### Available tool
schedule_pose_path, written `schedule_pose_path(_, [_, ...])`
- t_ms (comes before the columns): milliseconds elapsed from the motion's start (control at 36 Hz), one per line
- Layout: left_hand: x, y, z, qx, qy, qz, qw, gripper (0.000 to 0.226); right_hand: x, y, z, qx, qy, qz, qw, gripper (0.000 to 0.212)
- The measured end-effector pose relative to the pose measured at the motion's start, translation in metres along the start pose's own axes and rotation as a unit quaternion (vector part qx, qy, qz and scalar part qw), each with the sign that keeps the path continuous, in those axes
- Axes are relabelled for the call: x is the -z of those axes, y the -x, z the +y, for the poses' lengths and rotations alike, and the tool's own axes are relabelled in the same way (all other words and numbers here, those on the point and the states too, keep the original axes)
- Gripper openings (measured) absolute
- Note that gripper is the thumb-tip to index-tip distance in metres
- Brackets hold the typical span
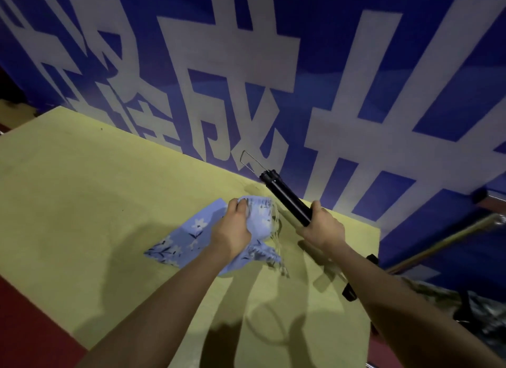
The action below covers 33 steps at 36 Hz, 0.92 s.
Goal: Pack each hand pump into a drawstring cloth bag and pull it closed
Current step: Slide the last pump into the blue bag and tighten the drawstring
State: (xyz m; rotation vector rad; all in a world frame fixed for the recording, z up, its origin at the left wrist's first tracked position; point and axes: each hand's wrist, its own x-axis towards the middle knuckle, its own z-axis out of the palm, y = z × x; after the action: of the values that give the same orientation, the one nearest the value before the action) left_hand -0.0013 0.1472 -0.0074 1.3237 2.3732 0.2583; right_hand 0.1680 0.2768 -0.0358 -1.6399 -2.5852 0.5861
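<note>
A person's two bare forearms reach out over a yellow-green table [82,181] that stands against a blue banner [356,66] with large white characters. The right hand [321,226] is clenched around the black barrel of a hand pump [287,198], gripping it near the barrel's lower end. The pump is held up off the table, its long axis running diagonally: the end with a thin wire foot loop [250,162] points up, away and to the left toward the banner, while a tan section carries on down past the hand toward the person, ending at a dark crosswise piece (probably the handle) near the table's right edge. It looks rigid and fairly light, smooth enough to slip, so a grip on the barrel seems the sound place to hold it. The left hand [232,230] pinches the gathered mouth of a light-blue drawstring cloth bag [191,230] printed with white flowers, its fingers closed on the bunched fabric. The bag is soft and limp; its far corner lies flat on the table to the left, and pale cords [276,225] dangle from the mouth, just beside the pump. The bag's mouth faces right, toward the pump, which is not yet inside.
</note>
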Motion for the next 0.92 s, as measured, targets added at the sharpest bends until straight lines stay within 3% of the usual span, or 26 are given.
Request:
schedule_pose_path(333, [0.024,0.043,-0.005,-0.046,0.040,0.036,0.997,0.069,0.043,0.069,-0.009,0.018,-0.076,0.026,0.997,0.042])
schedule_pose_path(667, [0.040,0.069,-0.015,-0.079,0.147,0.141,0.976,0.080,0.032,0.142,-0.001,-0.015,-0.054,0.012,0.998,0.043])
schedule_pose_path(917, [0.043,0.082,-0.026,-0.102,0.112,0.138,0.979,0.088,0.026,0.164,-0.011,0.008,-0.001,-0.006,1.000,0.033])
